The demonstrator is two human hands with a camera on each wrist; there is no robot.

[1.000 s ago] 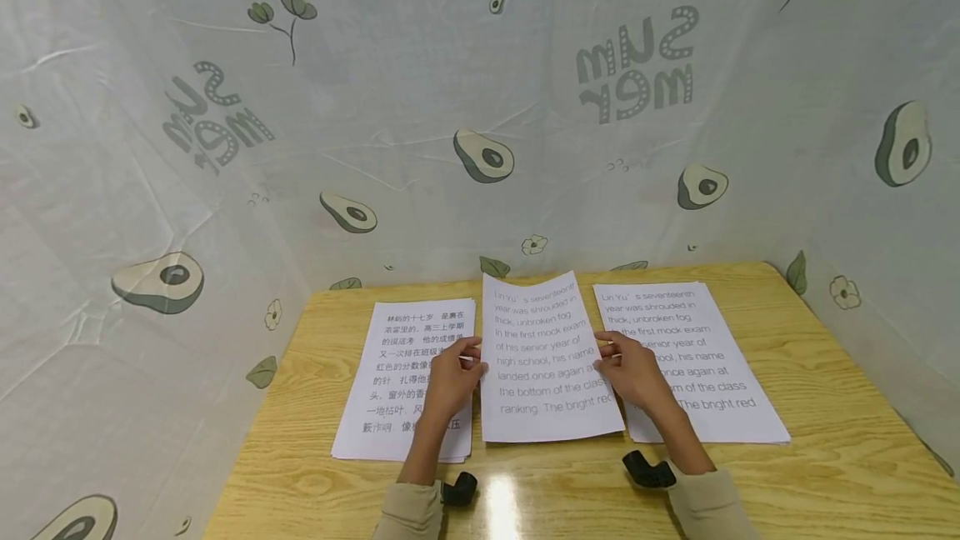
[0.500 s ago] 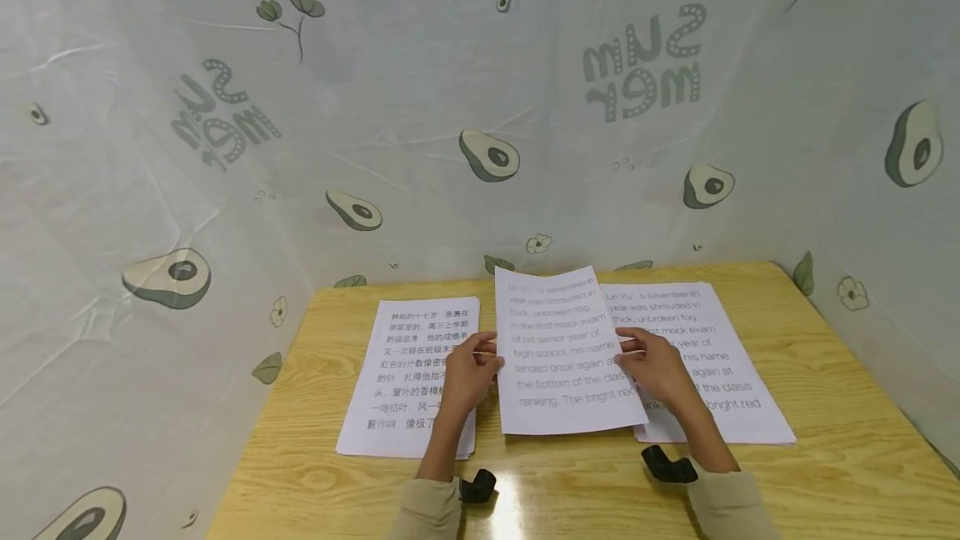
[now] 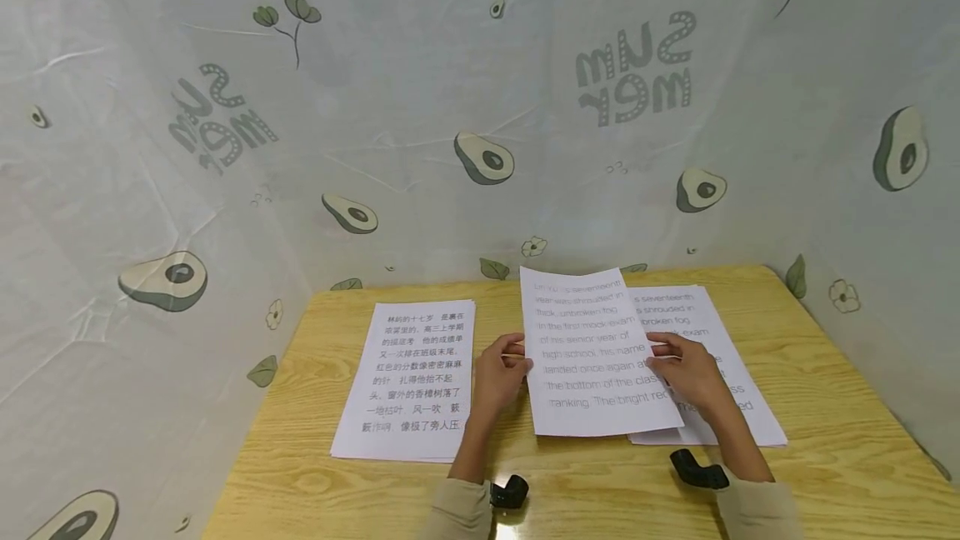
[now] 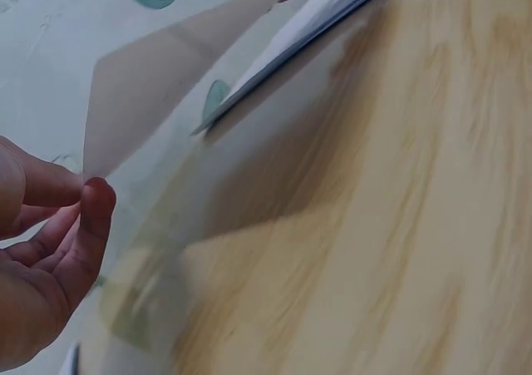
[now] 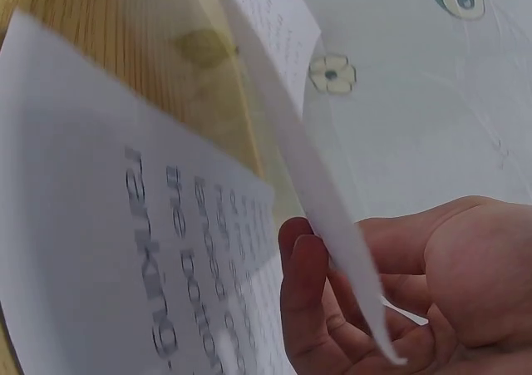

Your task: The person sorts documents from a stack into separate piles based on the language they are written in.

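A sheet of paper (image 3: 588, 357) printed with English text is held in the air between both hands, slightly bowed. My left hand (image 3: 501, 372) pinches its left edge between thumb and fingers; the left wrist view shows the sheet (image 4: 150, 92) raised off the table. On the opposite edge, my right hand (image 3: 688, 369) pinches the paper, and the right wrist view shows its thumb and fingers on either side of the sheet (image 5: 312, 175). Beneath and right of it lies a paper stack (image 3: 738, 390) with English text, partly covered by the held sheet and right hand.
To the left lies another paper stack (image 3: 405, 382), printed with Chinese text. Both stacks rest on a wooden table (image 3: 285, 473). A pale curtain (image 3: 412, 107) with avocado prints hangs behind the table and along its sides.
Both hands have carried the held sheet rightward, from the space between the stacks to partly over the right stack. The left stack is now uncovered by the left hand.
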